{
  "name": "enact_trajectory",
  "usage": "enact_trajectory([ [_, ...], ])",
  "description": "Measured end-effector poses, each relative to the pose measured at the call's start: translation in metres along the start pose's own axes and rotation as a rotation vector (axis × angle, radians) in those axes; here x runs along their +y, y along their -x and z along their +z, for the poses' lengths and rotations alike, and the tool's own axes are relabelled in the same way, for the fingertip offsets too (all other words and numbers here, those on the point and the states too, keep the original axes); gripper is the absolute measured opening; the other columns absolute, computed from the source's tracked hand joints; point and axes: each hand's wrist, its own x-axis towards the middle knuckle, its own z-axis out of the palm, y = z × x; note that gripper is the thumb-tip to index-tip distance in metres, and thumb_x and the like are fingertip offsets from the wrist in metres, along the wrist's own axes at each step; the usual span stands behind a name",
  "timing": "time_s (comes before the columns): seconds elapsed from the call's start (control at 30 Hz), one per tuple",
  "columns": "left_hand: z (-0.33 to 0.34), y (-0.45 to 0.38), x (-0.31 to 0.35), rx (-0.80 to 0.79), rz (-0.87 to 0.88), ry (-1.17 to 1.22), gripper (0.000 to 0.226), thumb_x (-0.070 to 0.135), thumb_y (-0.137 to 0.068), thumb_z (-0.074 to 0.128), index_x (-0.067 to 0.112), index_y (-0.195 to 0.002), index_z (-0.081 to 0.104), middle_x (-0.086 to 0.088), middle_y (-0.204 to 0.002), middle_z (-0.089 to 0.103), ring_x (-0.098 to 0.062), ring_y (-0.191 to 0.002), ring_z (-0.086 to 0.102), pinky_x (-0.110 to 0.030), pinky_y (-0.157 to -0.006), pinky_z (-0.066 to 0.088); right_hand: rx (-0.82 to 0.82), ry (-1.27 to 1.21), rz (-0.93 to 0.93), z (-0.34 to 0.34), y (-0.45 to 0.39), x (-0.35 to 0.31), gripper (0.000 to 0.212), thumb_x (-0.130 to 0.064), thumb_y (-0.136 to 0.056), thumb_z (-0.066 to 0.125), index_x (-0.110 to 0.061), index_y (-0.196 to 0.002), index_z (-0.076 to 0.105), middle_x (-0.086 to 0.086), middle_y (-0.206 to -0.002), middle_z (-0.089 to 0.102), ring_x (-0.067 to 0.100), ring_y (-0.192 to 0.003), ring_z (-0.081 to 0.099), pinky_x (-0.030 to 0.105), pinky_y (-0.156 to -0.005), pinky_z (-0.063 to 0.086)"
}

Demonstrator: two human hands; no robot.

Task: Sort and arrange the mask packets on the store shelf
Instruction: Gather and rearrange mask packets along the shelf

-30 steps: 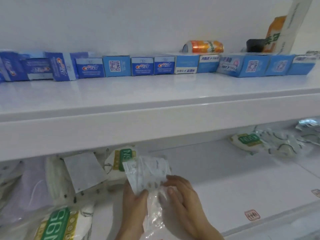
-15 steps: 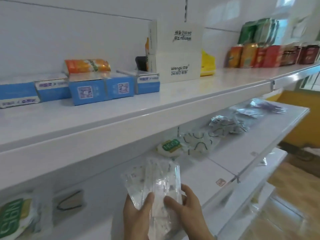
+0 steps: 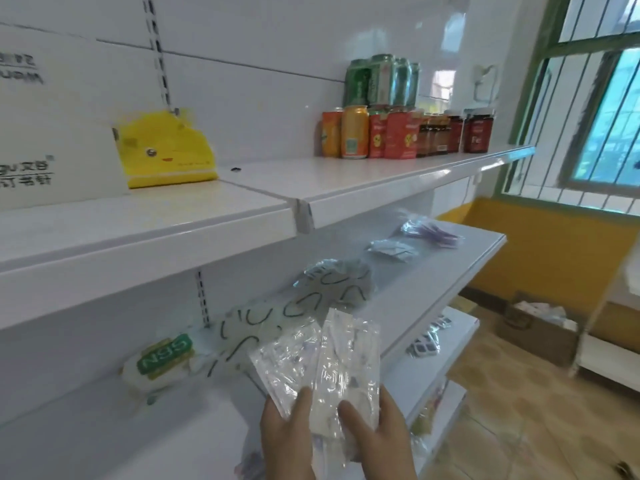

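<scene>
Over the last second the view had swung right along the shelving — the row of blue toothpaste boxes dropped out of sight, and the yellow pouch (image 3: 166,152), the drink cans (image 3: 353,131) and the barred window (image 3: 588,109) came in. The bundle of clear mask packets (image 3: 322,368) stayed in both hands throughout, so nothing had been set down; the person seemed to be carrying it toward the right-hand stretch of the mask shelf (image 3: 460,271) to find its matching group.

That shelf already bore loose piles: an N95 packet (image 3: 162,358) at the left, packets with black ear loops (image 3: 311,303) beside it, then a pale blue packet (image 3: 391,249) and a purple one (image 3: 433,233) farther right, each well apart.

The left hand (image 3: 287,434) gripped the bundle's lower left edge, thumb pressed on the front. The right hand (image 3: 377,431) held the lower right side likewise, thumb across the film. The bundle stood fanned and tilted above the shelf's front edge — probably two or three packets, though the glare made the count uncertain.
</scene>
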Motion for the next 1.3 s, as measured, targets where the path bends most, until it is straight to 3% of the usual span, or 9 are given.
enact_trajectory([
  [0.13, 0.064, -0.008, -0.004, -0.065, 0.037, -0.025, 0.021, 0.002, -0.086, 0.076, 0.016, -0.101, 0.072, 0.008, -0.078, 0.077, 0.000, -0.072, 0.072, -0.013, -0.061, 0.051, 0.135, -0.062, -0.002, -0.038, -0.047, -0.002, 0.052, -0.034, -0.055, 0.077, -0.024, -0.106, 0.075, -0.005, -0.089, 0.079, 0.014, -0.084, 0.074, 0.034, -0.079, 0.060],
  [0.3, 0.118, -0.041, -0.006, -0.132, 0.065, -0.078, 0.017, -0.002, -0.093, 0.064, 0.013, -0.094, 0.071, 0.010, -0.067, 0.075, 0.005, -0.053, 0.064, -0.007, -0.048, 0.043, 0.243, -0.138, 0.038, -0.059, -0.103, -0.002, 0.029, 0.009, -0.081, 0.075, -0.015, -0.097, 0.075, -0.009, -0.074, 0.077, -0.006, -0.064, 0.068, 0.005, -0.056, 0.046],
  [0.57, 0.212, -0.114, -0.031, -0.314, 0.045, -0.192, 0.007, 0.011, -0.093, 0.070, 0.012, -0.099, 0.072, -0.001, -0.082, 0.078, -0.024, -0.082, 0.074, -0.048, -0.082, 0.057, 0.368, -0.076, 0.009, -0.105, -0.207, 0.012, 0.028, -0.014, -0.085, 0.078, -0.031, -0.106, 0.071, -0.008, -0.094, 0.075, 0.010, -0.090, 0.068, 0.018, -0.069, 0.050],
  [0.63, 0.239, -0.128, -0.032, -0.350, 0.039, -0.223, 0.006, 0.018, -0.092, 0.073, 0.016, -0.098, 0.072, 0.000, -0.081, 0.078, -0.020, -0.079, 0.075, -0.043, -0.075, 0.061, 0.398, -0.050, 0.044, -0.119, -0.236, 0.017, 0.026, -0.020, -0.084, 0.079, -0.032, -0.106, 0.070, -0.008, -0.096, 0.074, 0.013, -0.093, 0.068, 0.028, -0.076, 0.049],
  [0.77, 0.291, -0.156, -0.037, -0.374, -0.062, -0.208, 0.005, 0.023, -0.099, 0.063, 0.020, -0.099, 0.066, -0.003, -0.076, 0.075, -0.023, -0.071, 0.072, -0.030, -0.056, 0.055, 0.405, -0.064, 0.091, -0.145, -0.300, 0.028, 0.025, -0.017, -0.086, 0.077, -0.025, -0.108, 0.067, -0.005, -0.096, 0.071, 0.004, -0.087, 0.062, 0.018, -0.067, 0.044],
  [0.87, 0.322, -0.185, -0.049, -0.363, -0.060, -0.220, 0.007, 0.016, -0.102, 0.056, 0.017, -0.106, 0.061, -0.015, -0.072, 0.069, -0.027, -0.059, 0.063, -0.031, -0.052, 0.045, 0.383, -0.064, 0.140, -0.154, -0.359, 0.030, 0.026, -0.032, -0.082, 0.076, -0.027, -0.107, 0.068, -0.002, -0.100, 0.073, 0.017, -0.089, 0.068, 0.043, -0.078, 0.059],
  [0.97, 0.341, -0.206, -0.058, -0.326, 0.098, -0.424, 0.015, 0.013, -0.100, 0.056, 0.025, -0.107, 0.063, -0.007, -0.085, 0.073, -0.019, -0.067, 0.064, -0.036, -0.060, 0.051, 0.282, -0.090, 0.161, -0.156, -0.428, 0.026, 0.021, -0.030, -0.082, 0.072, -0.026, -0.102, 0.069, -0.001, -0.096, 0.074, 0.026, -0.091, 0.071, 0.054, -0.083, 0.060],
  [1.1, 0.355, -0.231, -0.062, -0.279, 0.354, -0.817, 0.013, 0.024, -0.097, 0.059, 0.037, -0.094, 0.063, 0.009, -0.086, 0.070, -0.001, -0.078, 0.062, -0.027, -0.078, 0.053, 0.062, -0.214, 0.188, -0.149, -0.526, -0.009, 0.025, -0.011, -0.092, 0.068, -0.007, -0.116, 0.064, 0.013, -0.105, 0.070, 0.030, -0.087, 0.070, 0.036, -0.058, 0.061],
  [1.3, 0.367, -0.245, -0.079, -0.273, 0.593, -1.119, 0.019, 0.032, -0.095, 0.050, 0.034, -0.110, 0.062, 0.018, -0.102, 0.060, -0.003, -0.092, 0.057, -0.021, -0.083, 0.047, -0.131, -0.084, 0.297, -0.152, -0.566, -0.013, 0.058, -0.030, -0.097, 0.068, -0.016, -0.145, 0.039, 0.010, -0.125, 0.054, 0.036, -0.102, 0.067, 0.048, -0.070, 0.064],
])
